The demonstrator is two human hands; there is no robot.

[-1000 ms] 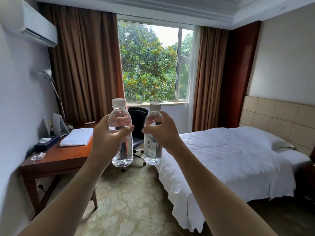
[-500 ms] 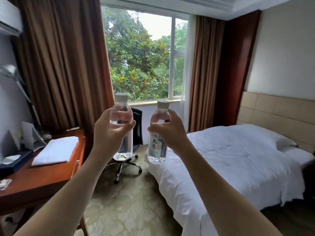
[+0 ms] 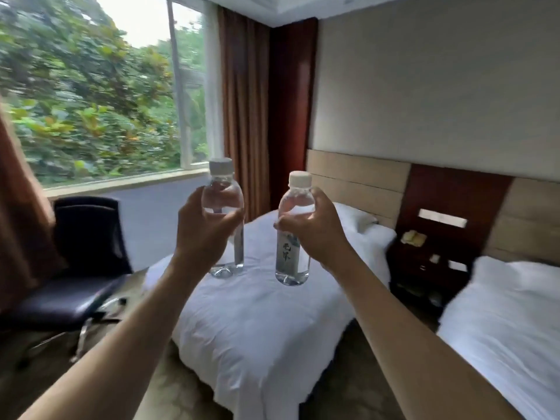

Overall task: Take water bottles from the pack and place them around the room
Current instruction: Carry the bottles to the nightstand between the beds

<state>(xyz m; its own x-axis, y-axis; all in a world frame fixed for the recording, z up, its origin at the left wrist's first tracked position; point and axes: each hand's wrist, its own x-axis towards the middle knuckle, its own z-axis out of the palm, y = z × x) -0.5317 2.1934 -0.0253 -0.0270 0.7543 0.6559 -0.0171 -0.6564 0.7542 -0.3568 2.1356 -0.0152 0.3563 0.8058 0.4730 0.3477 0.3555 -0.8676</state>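
Observation:
I hold two clear water bottles with white caps upright at arm's length. My left hand (image 3: 201,231) grips the left bottle (image 3: 225,195) around its upper body. My right hand (image 3: 315,234) grips the right bottle (image 3: 292,262), whose label with dark characters faces me. Both bottles hang in the air in front of the nearer white bed (image 3: 257,322). The two bottles stay apart, roughly a hand's width between them. The pack is not in view.
A dark nightstand (image 3: 424,268) with a beige phone (image 3: 413,237) stands between the two white beds; the second bed (image 3: 509,322) is at the right. A black office chair (image 3: 75,268) stands at the left under the window (image 3: 91,92). Patterned carpet covers the floor.
The view has swung to the right: the desk has left the frame, and the nightstand and a second bed have come in. Both hands still hold their bottles upright.

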